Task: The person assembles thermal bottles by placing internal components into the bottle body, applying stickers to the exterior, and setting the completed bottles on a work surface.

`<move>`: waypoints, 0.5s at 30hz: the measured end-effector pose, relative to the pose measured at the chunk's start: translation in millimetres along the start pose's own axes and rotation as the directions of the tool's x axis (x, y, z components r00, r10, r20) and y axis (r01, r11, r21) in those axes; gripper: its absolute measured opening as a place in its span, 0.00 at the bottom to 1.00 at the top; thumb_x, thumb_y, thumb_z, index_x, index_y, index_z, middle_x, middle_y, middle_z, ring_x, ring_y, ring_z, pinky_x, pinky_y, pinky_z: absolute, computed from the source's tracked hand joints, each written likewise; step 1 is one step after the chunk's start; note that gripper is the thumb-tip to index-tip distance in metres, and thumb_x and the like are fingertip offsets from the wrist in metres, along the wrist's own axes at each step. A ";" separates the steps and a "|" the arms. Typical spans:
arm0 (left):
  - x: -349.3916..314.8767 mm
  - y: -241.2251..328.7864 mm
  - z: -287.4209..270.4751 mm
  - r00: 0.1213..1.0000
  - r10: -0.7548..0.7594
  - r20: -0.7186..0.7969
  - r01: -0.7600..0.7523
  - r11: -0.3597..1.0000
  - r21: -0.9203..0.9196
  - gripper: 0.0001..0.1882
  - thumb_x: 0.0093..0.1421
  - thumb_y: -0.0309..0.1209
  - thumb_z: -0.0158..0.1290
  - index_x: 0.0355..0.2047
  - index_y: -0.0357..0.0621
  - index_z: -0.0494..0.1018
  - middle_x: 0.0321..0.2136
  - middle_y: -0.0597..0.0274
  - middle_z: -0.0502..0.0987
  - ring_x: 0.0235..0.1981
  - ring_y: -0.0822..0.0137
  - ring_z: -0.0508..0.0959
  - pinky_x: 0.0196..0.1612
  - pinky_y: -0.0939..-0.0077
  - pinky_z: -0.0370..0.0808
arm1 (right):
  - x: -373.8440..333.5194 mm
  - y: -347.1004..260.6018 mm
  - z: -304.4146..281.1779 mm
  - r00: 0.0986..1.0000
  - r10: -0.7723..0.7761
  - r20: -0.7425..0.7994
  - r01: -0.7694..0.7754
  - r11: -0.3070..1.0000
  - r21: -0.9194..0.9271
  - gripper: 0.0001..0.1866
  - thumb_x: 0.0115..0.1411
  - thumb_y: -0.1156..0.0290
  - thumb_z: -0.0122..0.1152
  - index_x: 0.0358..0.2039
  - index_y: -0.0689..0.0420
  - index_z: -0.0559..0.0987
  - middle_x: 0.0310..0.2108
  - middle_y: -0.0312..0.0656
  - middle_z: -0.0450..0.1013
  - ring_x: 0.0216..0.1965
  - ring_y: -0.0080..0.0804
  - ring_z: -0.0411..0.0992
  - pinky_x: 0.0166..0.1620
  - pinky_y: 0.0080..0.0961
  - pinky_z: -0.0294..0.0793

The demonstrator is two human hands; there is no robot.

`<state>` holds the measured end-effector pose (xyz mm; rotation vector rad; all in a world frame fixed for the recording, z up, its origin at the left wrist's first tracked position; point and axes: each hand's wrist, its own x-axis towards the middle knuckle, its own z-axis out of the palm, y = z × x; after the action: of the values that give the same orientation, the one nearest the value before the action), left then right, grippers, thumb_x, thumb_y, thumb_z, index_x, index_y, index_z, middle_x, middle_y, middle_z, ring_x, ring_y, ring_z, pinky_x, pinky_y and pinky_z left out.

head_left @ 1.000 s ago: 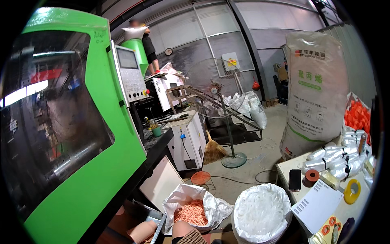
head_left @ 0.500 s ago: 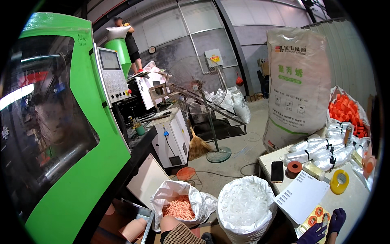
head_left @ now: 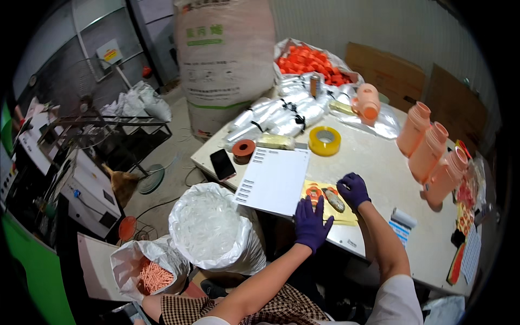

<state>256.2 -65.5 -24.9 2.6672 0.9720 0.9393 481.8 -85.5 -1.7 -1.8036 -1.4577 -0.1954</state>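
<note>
On the near part of the white table lies a yellow printed sheet or flat packet [head_left: 342, 215] with round red-orange pictures. My left hand [head_left: 312, 225], in a purple glove, rests with fingers spread on its left edge. A small oval grey-and-tan thing [head_left: 333, 200] lies on the sheet; I cannot tell its kind. Right beside it, my right hand [head_left: 353, 189], also gloved in purple, has its fingers curled in; anything between them is hidden. A white label sheet [head_left: 276, 181] with small printed labels lies to the left of the packet.
A yellow tape roll [head_left: 325, 141], a brown roll [head_left: 244, 151] and a phone [head_left: 222, 164] lie farther back on the table [head_left: 374, 162]. Peach bottles [head_left: 429, 149] stand at right. A sack of clear rings [head_left: 208, 222] stands left of the table, beside a sack of peach pieces [head_left: 155, 277].
My view has swung to the right, bringing the table, both forearms and the peach bottles into the picture. My left hand's fingers are now spread on the yellow packet's edge.
</note>
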 end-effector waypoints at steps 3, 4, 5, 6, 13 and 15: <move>-5.6 -1.0 -11.4 0.998 -0.048 0.046 0.044 0.996 0.072 0.43 0.62 0.57 0.48 0.71 0.51 0.52 0.65 0.26 0.52 0.66 0.31 0.53 0.69 0.43 0.46 | -9.0 -8.9 4.2 0.994 0.087 0.059 -0.088 0.996 0.010 0.08 0.52 0.65 0.64 0.30 0.54 0.84 0.31 0.46 0.76 0.37 0.45 0.74 0.42 0.38 0.74; -6.4 -1.3 -14.9 0.996 -0.060 0.067 0.054 0.995 0.083 0.43 0.62 0.58 0.48 0.71 0.51 0.51 0.66 0.25 0.50 0.67 0.31 0.53 0.69 0.44 0.45 | -9.0 -14.6 3.5 0.988 0.137 0.072 -0.136 0.991 -0.014 0.08 0.53 0.65 0.64 0.31 0.53 0.85 0.30 0.45 0.76 0.38 0.45 0.73 0.42 0.38 0.74; -7.6 -3.0 -19.1 0.993 -0.075 0.088 0.066 0.993 0.097 0.44 0.62 0.59 0.48 0.72 0.52 0.50 0.67 0.24 0.48 0.67 0.31 0.52 0.69 0.44 0.44 | -9.7 -21.3 4.6 0.978 0.186 0.099 -0.180 0.981 -0.070 0.08 0.53 0.63 0.63 0.31 0.52 0.85 0.30 0.44 0.76 0.38 0.44 0.73 0.42 0.39 0.74; -6.7 0.3 -21.8 0.986 -0.088 0.142 0.075 0.992 0.097 0.45 0.62 0.60 0.47 0.72 0.52 0.49 0.67 0.22 0.44 0.68 0.31 0.51 0.70 0.45 0.42 | -10.7 -20.2 2.9 0.971 0.216 0.102 -0.203 0.971 -0.126 0.09 0.53 0.62 0.63 0.31 0.51 0.85 0.30 0.43 0.76 0.38 0.43 0.73 0.42 0.39 0.74; 31.3 26.0 -61.9 0.823 -0.254 0.508 0.144 0.959 0.245 0.48 0.61 0.63 0.44 0.73 0.50 0.45 0.64 0.20 0.52 0.63 0.36 0.63 0.65 0.49 0.52 | -7.5 -32.3 11.5 0.955 0.290 0.068 -0.222 0.846 -0.484 0.10 0.58 0.59 0.59 0.32 0.51 0.81 0.32 0.44 0.76 0.38 0.45 0.74 0.42 0.41 0.73; 47.4 27.2 -66.8 0.788 -0.276 0.551 0.189 0.959 0.209 0.48 0.61 0.61 0.45 0.73 0.50 0.45 0.64 0.22 0.54 0.62 0.37 0.64 0.63 0.49 0.56 | -6.3 -30.2 13.0 0.956 0.293 0.008 -0.248 0.823 -0.511 0.10 0.59 0.59 0.58 0.33 0.51 0.80 0.32 0.44 0.76 0.38 0.45 0.74 0.41 0.42 0.73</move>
<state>258.2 -61.7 61.4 2.5900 1.1957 -0.0159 448.7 -81.0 0.4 -2.4534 -1.2580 -0.3874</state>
